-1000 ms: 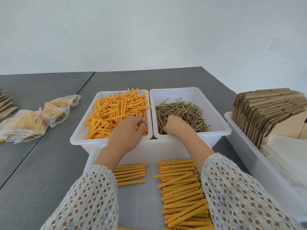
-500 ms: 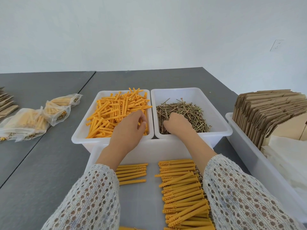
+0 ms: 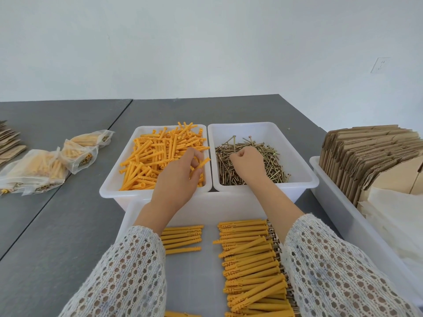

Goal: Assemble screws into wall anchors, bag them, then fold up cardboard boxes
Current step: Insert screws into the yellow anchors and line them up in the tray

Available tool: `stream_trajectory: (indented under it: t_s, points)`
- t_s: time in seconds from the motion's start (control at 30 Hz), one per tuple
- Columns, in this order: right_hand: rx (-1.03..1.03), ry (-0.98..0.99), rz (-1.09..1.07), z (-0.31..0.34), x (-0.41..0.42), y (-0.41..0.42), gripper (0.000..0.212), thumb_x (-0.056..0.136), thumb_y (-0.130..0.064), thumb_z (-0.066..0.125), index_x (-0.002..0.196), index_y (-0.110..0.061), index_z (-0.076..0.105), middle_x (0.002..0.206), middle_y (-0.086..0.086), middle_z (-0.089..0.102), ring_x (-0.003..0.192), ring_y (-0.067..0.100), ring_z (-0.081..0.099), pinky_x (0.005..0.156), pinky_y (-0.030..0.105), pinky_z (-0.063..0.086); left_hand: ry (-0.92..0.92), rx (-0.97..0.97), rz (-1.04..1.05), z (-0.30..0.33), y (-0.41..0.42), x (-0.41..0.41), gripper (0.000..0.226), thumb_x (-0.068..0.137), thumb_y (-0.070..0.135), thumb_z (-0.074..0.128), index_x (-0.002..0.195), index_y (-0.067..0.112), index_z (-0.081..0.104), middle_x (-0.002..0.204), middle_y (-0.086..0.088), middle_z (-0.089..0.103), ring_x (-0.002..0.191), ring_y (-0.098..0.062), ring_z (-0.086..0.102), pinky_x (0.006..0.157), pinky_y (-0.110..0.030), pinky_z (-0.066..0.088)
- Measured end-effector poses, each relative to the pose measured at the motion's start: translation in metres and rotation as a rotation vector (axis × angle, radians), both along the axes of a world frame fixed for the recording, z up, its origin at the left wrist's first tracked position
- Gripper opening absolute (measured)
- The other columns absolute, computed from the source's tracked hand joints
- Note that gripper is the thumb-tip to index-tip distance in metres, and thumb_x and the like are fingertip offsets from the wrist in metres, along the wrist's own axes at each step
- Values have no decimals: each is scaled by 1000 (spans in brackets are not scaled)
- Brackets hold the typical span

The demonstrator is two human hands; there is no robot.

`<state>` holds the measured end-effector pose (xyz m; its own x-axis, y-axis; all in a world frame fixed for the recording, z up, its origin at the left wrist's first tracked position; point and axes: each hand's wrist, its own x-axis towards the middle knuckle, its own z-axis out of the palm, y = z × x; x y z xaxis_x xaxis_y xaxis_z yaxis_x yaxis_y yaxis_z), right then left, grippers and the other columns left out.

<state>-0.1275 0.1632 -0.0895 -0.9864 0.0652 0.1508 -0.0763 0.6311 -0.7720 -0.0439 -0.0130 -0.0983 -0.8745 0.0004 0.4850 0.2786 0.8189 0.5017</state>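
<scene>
Two white bins stand side by side. The left bin holds loose orange wall anchors; the right bin holds brass screws. My left hand is in the anchor bin, its fingers pinching one orange anchor lifted off the pile. My right hand sits over the screws with fingers curled, pinching a screw that sticks up above the pile. Nearer me, a white tray carries rows of assembled anchors and a smaller row.
Filled clear bags lie on the grey table at the left, with flat cardboard pieces beyond them. A long white bin at the right holds stacked flat cardboard boxes and empty bags.
My left hand has lifted an anchor out of the pile. My right hand has closed and risen slightly with a screw.
</scene>
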Motion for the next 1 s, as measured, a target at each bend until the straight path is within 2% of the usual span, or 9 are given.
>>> stream_trajectory:
  t_s: [0.1,0.17,0.23,0.27,0.43,0.7,1.0]
  points:
    - [-199,47,-29,4,1,-3,21,92,-19,50,72,-12,51,69,2,54,63,17,48,76,38,51,-24,23,-28,0,-1,-2,17,97,20,60,106,33,56,93,19,60,82,-7,60,70,-42,56]
    - [-373,32,-1,7,3,-6,17,96,-16,47,85,-8,56,76,8,62,60,17,55,66,35,54,-32,43,-45,0,-1,-2,15,97,18,60,105,30,58,95,16,62,84,-9,61,72,-43,56]
    - [-514,6,65,10,6,-11,16,98,-12,43,87,-9,55,71,6,63,44,11,55,47,24,49,-32,50,-53,-1,-2,-2,15,97,16,59,105,29,59,94,16,62,83,-9,61,72,-44,56]
    - [-564,-9,101,12,8,-13,17,99,-11,42,87,-9,54,70,5,64,41,11,54,43,22,48,-31,48,-52,-1,-2,-2,16,97,16,59,105,30,58,93,17,62,83,-8,61,71,-44,56]
    - [-752,-114,264,17,16,-24,18,101,-10,44,85,-7,52,73,9,68,44,18,60,45,27,50,-39,36,-35,-2,-2,-4,17,97,17,58,107,31,58,92,18,60,82,-9,61,70,-45,56]
    - [-759,-182,315,18,19,-25,17,101,-11,48,86,-8,55,77,8,68,48,17,60,52,27,49,-42,21,-28,-1,-2,-4,17,97,17,58,106,31,58,92,18,61,79,-11,61,67,-47,56]
    - [-607,-182,416,16,17,-26,17,97,-10,52,81,-11,59,70,3,66,48,16,60,44,21,41,-41,17,-35,0,-1,-2,15,98,16,56,107,28,58,90,15,61,78,-12,62,67,-47,55]
